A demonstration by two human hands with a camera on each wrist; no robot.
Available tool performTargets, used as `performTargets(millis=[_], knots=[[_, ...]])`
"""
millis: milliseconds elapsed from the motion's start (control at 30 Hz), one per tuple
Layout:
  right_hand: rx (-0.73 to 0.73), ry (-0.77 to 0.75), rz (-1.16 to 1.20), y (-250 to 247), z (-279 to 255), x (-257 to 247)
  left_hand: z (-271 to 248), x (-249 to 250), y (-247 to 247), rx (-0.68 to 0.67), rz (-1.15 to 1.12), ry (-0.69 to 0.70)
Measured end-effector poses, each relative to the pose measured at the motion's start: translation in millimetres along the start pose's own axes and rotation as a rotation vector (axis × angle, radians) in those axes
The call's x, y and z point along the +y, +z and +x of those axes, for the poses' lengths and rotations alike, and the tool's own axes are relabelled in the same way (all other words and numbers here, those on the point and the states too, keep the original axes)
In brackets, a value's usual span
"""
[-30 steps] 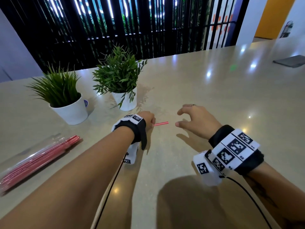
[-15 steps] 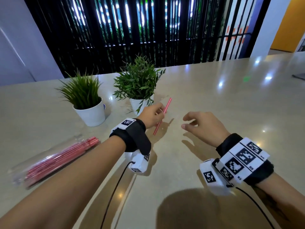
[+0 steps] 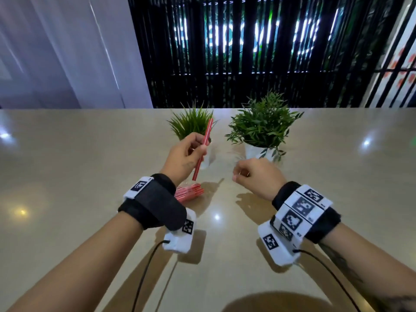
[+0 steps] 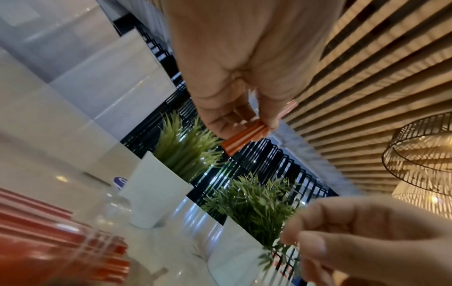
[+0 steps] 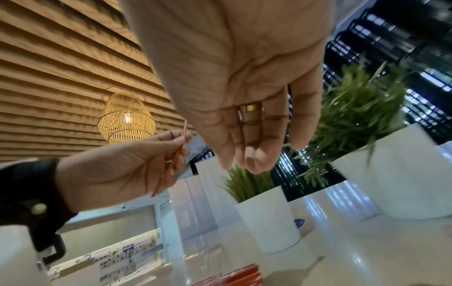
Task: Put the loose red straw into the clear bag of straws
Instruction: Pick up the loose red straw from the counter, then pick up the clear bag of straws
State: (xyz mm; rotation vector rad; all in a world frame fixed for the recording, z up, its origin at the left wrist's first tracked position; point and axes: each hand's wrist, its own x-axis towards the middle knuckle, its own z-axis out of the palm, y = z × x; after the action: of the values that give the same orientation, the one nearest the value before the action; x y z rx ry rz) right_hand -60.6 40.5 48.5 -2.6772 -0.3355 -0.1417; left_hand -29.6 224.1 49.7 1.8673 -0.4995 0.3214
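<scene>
Moved: since half a second ago left hand (image 3: 185, 154) has lifted the straw (image 3: 202, 149) off the table (image 3: 67, 176), higher and steeper
Left hand: pinching straw mid-length between thumb and fingers, top end leaning away from me
Straw: in the air, lower end above the bag (image 3: 189, 192)
Bag: flat on table under my left wrist, mostly hidden, red straw ends showing
Right hand (image 3: 256, 176): loosely curled, holding nothing, raised beside the left
Plants (image 3: 262, 129): two white pots behind both hands
</scene>
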Motion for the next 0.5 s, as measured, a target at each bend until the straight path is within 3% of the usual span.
performTargets(millis=[100,300,400,500], knots=[[-0.097,-0.030,0.004,23,25,-24,-11,-7,-21,0.084,-0.015,-0.005],[-0.337,0.086,0.253,73,50,-61,-37,-30,-48,0.244,-0.095,-0.084],[-0.315,0.091,0.198,91,56,-73,-47,-41,-59,0.278,-0.095,-0.104],[-0.261,0.189,0.234,101,62,-81,-55,-49,-67,0.301,-0.110,-0.117]])
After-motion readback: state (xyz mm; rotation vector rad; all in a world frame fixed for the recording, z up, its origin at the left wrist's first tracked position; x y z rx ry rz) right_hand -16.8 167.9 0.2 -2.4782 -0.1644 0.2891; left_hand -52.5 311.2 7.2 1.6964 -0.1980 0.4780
